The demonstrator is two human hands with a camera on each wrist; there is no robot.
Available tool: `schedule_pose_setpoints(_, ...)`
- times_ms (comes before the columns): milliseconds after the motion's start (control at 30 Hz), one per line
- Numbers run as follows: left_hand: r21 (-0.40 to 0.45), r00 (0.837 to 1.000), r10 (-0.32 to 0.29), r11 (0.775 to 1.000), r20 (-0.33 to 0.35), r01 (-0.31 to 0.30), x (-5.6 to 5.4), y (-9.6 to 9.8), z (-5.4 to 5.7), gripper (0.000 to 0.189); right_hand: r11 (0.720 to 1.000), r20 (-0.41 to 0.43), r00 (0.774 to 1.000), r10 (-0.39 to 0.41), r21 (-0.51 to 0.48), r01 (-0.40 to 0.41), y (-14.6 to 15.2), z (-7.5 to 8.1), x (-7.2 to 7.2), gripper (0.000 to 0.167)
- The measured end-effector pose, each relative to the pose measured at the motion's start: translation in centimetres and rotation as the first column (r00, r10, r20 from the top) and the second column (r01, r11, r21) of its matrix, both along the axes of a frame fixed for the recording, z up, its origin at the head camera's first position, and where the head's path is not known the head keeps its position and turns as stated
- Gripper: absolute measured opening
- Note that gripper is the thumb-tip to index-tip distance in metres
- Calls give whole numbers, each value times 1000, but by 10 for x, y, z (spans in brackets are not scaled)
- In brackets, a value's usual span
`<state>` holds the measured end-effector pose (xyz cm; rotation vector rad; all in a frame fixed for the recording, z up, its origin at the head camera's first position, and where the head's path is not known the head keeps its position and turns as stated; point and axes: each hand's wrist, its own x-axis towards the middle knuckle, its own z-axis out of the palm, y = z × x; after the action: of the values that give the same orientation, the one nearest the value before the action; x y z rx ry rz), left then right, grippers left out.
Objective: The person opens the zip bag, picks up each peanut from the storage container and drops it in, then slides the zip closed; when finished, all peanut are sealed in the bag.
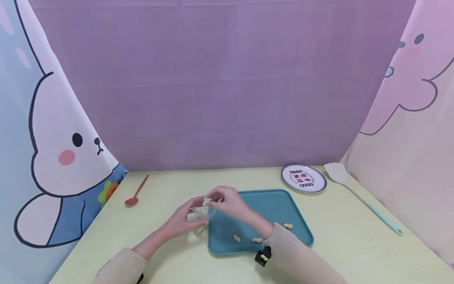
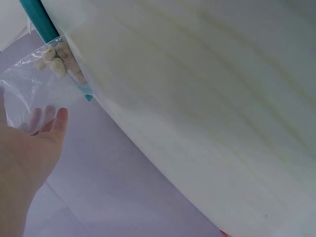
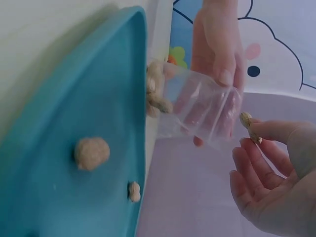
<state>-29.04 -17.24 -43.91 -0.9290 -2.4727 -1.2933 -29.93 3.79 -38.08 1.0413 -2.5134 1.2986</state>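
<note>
My left hand point(image 1: 181, 221) holds a clear plastic bag point(image 3: 190, 106) by its mouth, thumb on one side and fingers on the other. Several unshelled peanuts point(image 2: 61, 59) lie in the bottom of the bag, which hangs at the left edge of a teal tray point(image 1: 273, 207). Close by the bag's opening, my right hand point(image 1: 232, 204) pinches one peanut point(image 3: 250, 127) between thumb and fingertips. On the tray lie loose peanuts, one near the front point(image 1: 237, 238), another beside it point(image 1: 257, 240) and a third by the right sleeve point(image 1: 288, 226).
A red spoon point(image 1: 131, 201) lies at the left of the pale yellow table point(image 1: 170, 185). Toward the back right are a white plate with red markings point(image 1: 304, 178) and a spatula with a mint handle point(image 1: 384, 219). A purple curtain point(image 1: 213, 86) hangs behind the table.
</note>
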Motion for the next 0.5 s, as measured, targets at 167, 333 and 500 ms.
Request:
schedule_pose_setpoints(167,-12,1000,-7,1000,-2,7,0,0,-1,70,1000,13,1000,2,0,-2,-4,-5,0,18)
schedule_pose_setpoints(333,-19,1000,-3,1000,2,3,0,0,-1,72,1000,17,1000,-4,-3,4,-3,-7,1,17)
schedule_pose_setpoints(500,-15,1000,2,1000,5,-2,-1,0,-2,72,1000,27,1000,-9,-2,9,0,-7,0,17)
